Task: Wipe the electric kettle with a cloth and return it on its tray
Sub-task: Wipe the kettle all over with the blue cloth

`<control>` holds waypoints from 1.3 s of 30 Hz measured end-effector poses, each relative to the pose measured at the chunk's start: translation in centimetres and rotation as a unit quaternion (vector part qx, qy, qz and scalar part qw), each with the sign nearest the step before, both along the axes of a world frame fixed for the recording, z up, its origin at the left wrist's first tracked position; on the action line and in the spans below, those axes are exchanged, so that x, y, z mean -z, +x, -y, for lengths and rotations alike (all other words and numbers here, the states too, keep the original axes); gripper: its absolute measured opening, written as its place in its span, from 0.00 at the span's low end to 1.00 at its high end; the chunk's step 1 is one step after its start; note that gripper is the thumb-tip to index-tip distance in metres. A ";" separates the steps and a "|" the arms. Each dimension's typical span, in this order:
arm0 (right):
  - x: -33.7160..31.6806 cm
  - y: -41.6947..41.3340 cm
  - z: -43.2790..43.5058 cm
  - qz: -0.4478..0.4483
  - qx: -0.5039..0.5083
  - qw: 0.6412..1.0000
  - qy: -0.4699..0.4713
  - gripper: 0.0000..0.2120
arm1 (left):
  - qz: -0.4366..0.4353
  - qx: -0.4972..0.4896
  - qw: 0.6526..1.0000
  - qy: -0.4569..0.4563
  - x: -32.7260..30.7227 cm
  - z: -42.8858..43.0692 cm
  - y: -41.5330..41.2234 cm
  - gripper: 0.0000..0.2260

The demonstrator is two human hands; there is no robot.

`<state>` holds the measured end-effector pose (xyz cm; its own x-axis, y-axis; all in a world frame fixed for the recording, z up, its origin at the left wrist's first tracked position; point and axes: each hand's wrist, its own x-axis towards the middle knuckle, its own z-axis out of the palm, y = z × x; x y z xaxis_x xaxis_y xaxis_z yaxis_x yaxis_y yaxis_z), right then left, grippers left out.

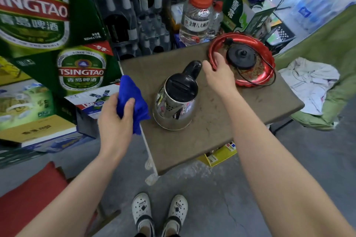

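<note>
From the head camera, the electric kettle [176,100] stands upright on the bare brown top of the small table [240,113], lid shut, its black handle [192,69] pointing to the far side. It is off its tray: the red tray [213,44] sits at the far right corner of the table, well apart from the kettle, and carries only the black power base [241,57] with its cord looped round

The left hand [115,121] is at the table's left edge, just beside the kettle's steel body, with its fingers closed round a bunched blue cloth [133,98]. The cloth does not appear to touch the steel. The right hand [221,75] hovers between the handle and the tray's near rim, fingers loosely curled and holding nothing; whether its fingertips brush the handle cannot be told from this angle

I judge this to be the wiping step, either about to start or paused, since the kettle is off its base and the cloth is ready beside it. How clean the steel is cannot be read through the reflections. The next move calls for the right hand to steady the kettle by the handle while the left presses the cloth against the body and works round it. After that the kettle must be lifted and set squarely on the base's centre pin, clear of the cord
</note>
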<state>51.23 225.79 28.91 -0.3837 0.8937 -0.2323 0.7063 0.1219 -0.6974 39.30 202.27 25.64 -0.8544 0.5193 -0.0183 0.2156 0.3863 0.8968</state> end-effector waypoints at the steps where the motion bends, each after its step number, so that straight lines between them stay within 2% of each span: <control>1: 0.7 -1.2 -0.9 0.022 -0.025 0.999 -0.015 0.28 | -0.013 0.013 1.000 -0.004 0.4 -1.1 -0.7 0.05; 4: 2.3 -3.6 -2.2 0.020 -0.052 0.995 -0.086 0.27 | -0.026 0.083 0.995 -0.052 1.7 -5.0 -1.7 0.12; 7: 3.4 -4.0 -3.4 -0.013 -0.063 0.994 -0.084 0.23 | -0.008 0.140 0.986 -0.085 3.0 -7.6 -1.9 0.16; 11: 3.0 -4.2 -3.8 -0.043 -0.167 0.977 -0.126 0.23 | 0.009 0.174 0.981 -0.089 4.3 -7.1 -0.7 0.18; 13: 2.2 -3.8 -3.4 -0.051 -0.178 0.978 -0.098 0.24 | 0.016 0.179 0.980 -0.081 4.7 -6.4 0.0 0.18; 15: 1.2 -2.3 -2.1 -0.029 -0.135 0.989 -0.044 0.24 | 0.017 0.162 0.984 -0.072 4.7 -6.2 0.2 0.19; 17: 0.9 0.2 0.6 -0.009 -0.092 0.995 -0.042 0.27 | 0.011 0.136 0.989 -0.053 4.3 -6.4 0.5 0.20; 19: 1.5 1.9 3.7 -0.006 -0.102 0.993 -0.053 0.32 | 0.002 0.121 0.993 -0.010 3.9 -7.0 1.2 0.20; 22: 3.0 2.5 5.2 -0.023 -0.113 0.993 -0.007 0.36 | 0.016 0.135 0.990 0.027 4.6 -7.9 2.0 0.22; 24: 3.4 2.5 4.4 -0.022 -0.123 0.992 -0.007 0.35 | 0.044 0.133 0.990 -0.013 6.7 -7.3 1.5 0.22; 26: 3.6 2.9 3.2 -0.019 -0.153 0.988 -0.019 0.36 | 0.090 0.147 0.980 -0.098 8.7 -5.9 1.4 0.22; 28: 3.3 3.5 2.3 -0.026 -0.173 0.984 -0.035 0.39 | 0.128 0.168 0.969 -0.126 9.2 -4.7 2.3 0.23; 32: 2.3 3.2 2.3 0.014 -0.187 0.982 0.006 0.37 | 0.041 0.168 0.984 -0.030 6.2 -5.8 3.3 0.25; 34: 2.6 2.5 3.9 0.046 -0.162 0.984 0.057 0.43 | -0.003 0.175 0.985 -0.001 5.1 -7.2 2.6 0.25; 37: 3.9 2.1 5.1 0.037 -0.139 0.985 0.099 0.46 | -0.032 0.208 0.978 -0.010 5.2 -9.2 0.6 0.25; 39: 4.2 2.4 4.0 0.027 -0.165 0.981 0.095 0.45 | -0.007 0.223 0.973 -0.057 7.1 -10.2 -0.9 0.24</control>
